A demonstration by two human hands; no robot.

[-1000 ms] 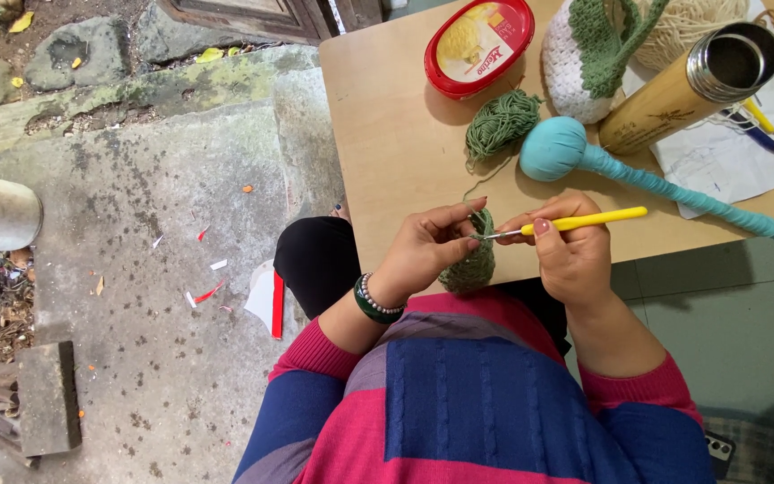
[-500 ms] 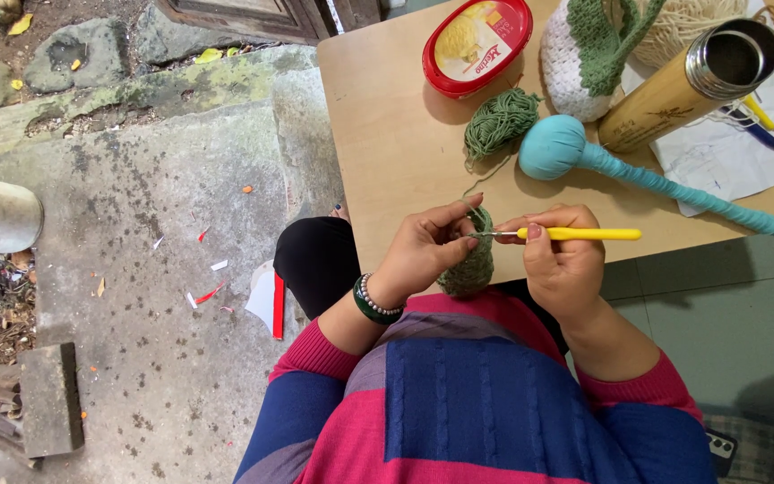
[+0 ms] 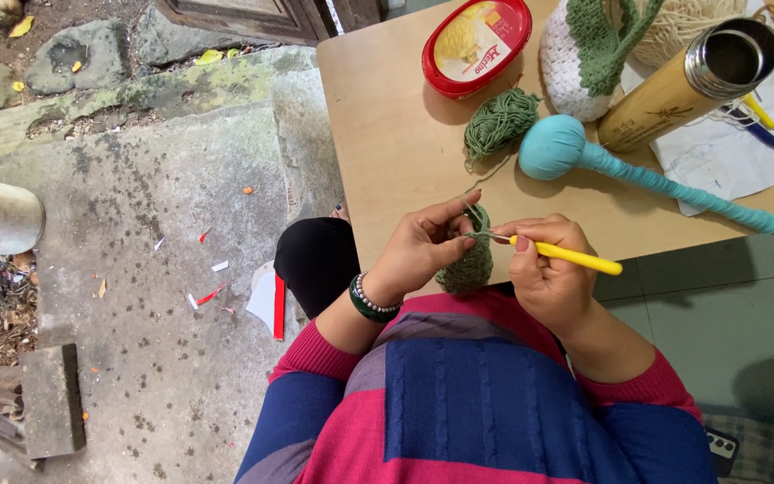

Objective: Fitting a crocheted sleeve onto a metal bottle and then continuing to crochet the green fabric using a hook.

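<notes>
We see the fingers [image 3: 448, 213] of the left hand [image 3: 418, 251] pinched closed around the top edge of a green crochet piece [image 3: 468, 260], thumb on the near side and forefinger curled over the rim. The right hand [image 3: 548, 278] is clenched around a yellow-handled crochet hook [image 3: 566, 255], its fingers wrapped over the handle, and the thin metal tip reaches left to the rim of the piece, right beside the left forefinger.

The crochet piece is a small, rounded, tube-like form in dull sage green with a ribbed, knobbly stitch texture. It hangs down between the two hands, just at the near edge of the wooden surface [image 3: 387, 134] and above the person's striped pink and blue sweater [image 3: 477, 403]. A thin strand of the same green yarn runs up from it toward a loose green yarn bundle [image 3: 499, 121] lying farther back on the surface, well apart from the hands.

Beside that bundle lies a teal ball on a long teal-wrapped stick [image 3: 656, 175]. Behind it stand a red oval tub [image 3: 477, 36], a white and green crocheted item [image 3: 584, 54] and a bamboo-coloured flask [image 3: 692, 85] lying on its side, open end up, next to paper with pens [image 3: 745, 134]. A beaded bracelet and dark band [image 3: 369, 300] sit on the left wrist.
</notes>
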